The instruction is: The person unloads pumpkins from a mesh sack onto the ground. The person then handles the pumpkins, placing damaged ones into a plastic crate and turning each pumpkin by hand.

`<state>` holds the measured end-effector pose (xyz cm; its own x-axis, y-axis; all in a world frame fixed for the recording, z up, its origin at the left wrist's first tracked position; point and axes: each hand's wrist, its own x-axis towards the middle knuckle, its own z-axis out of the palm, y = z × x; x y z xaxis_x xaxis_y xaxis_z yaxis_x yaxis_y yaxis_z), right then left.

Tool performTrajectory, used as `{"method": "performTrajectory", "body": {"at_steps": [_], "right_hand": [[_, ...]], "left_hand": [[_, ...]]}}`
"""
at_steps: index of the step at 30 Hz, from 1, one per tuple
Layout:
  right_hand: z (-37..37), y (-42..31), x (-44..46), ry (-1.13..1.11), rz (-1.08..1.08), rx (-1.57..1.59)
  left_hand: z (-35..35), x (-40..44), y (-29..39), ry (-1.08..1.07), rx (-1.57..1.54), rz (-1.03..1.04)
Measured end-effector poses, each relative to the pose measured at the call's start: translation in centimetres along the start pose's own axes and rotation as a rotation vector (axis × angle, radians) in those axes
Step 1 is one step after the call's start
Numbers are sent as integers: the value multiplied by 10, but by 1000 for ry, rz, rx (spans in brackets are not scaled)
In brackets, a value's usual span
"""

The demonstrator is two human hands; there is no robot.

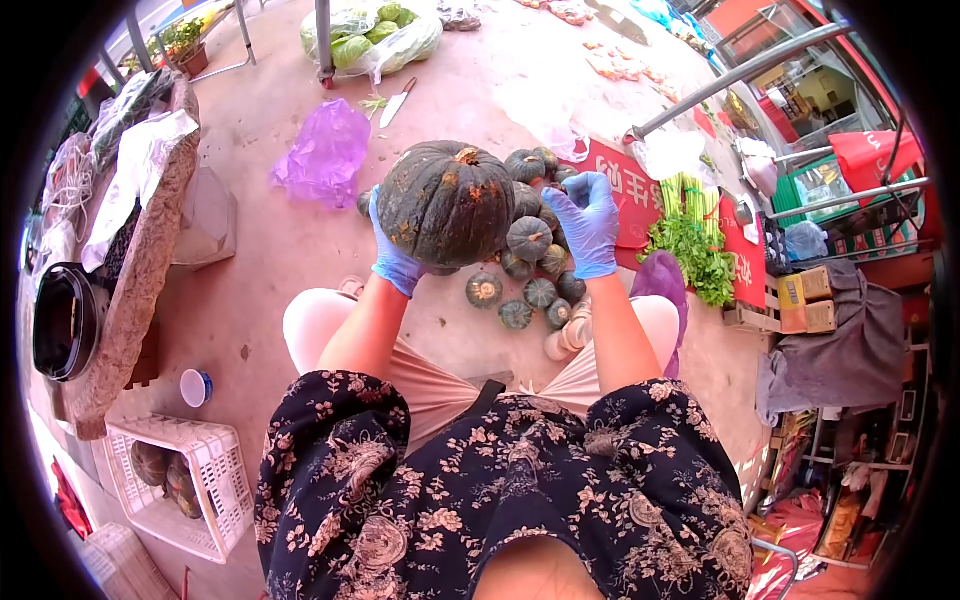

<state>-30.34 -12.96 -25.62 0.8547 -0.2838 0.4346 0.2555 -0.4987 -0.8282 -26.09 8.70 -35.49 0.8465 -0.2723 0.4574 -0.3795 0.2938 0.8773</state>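
A large dark green pumpkin [445, 205] with orange patches and a short stem is held up in my left hand [393, 248], which wears a blue glove and grips its left side. My right hand [588, 222], also in a blue glove, is raised apart from the pumpkin on its right. Its thumb and fingers are curled together, and whatever they may hold is too small to make out. Below and between my hands, several small green pumpkins [529, 239] lie in a pile on the floor, partly hidden by the large one.
A purple plastic bag [325, 155] and a knife [397, 103] lie ahead on the left. Bagged cabbages [380, 32] are farther off. Celery [692, 240] lies on red cloth at right. A white crate [225, 480] holds pumpkins, near a stone ledge [135, 290].
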Motion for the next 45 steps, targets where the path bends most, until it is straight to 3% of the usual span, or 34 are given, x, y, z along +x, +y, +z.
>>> {"method": "performTrajectory", "body": {"at_steps": [3, 5, 7, 11, 14, 17, 24, 27, 31, 37, 39, 42, 45], "right_hand": [[-16, 22, -36, -353, 211, -509], [-6, 67, -75, -522, 168, -635], [6, 96, -104, -696, 159, -701], [18, 106, -123, -860, 273, -790], [23, 121, -118, -906, 303, -718], [23, 124, -119, -931, 322, -662], [28, 143, -130, -951, 218, -542], [32, 156, -138, -846, 206, -430], [27, 132, -130, -874, 412, -384], [30, 127, -133, -804, 335, -594], [31, 124, -132, -812, 373, -632], [30, 143, -139, -782, 630, -277], [31, 150, -149, -698, 292, -405]], "left_hand": [[-10, -1, -13, 62, 148, -4], [-13, -4, -15, 54, -1230, -214], [-13, 0, -14, 111, -705, -74], [-13, -2, -16, 124, -412, -11], [-15, -3, -4, 100, 346, 103], [-10, -4, -4, 123, 609, 127], [-4, 0, -8, 155, 227, 50], [-4, 2, -9, 163, 88, 13], [-2, 3, -8, 167, -149, -42], [-3, 1, -5, 94, -1018, -202], [-1, 0, -4, 74, -1000, -155], [0, 0, -3, 87, -974, -138], [1, 0, -3, 116, -813, -125]]}}
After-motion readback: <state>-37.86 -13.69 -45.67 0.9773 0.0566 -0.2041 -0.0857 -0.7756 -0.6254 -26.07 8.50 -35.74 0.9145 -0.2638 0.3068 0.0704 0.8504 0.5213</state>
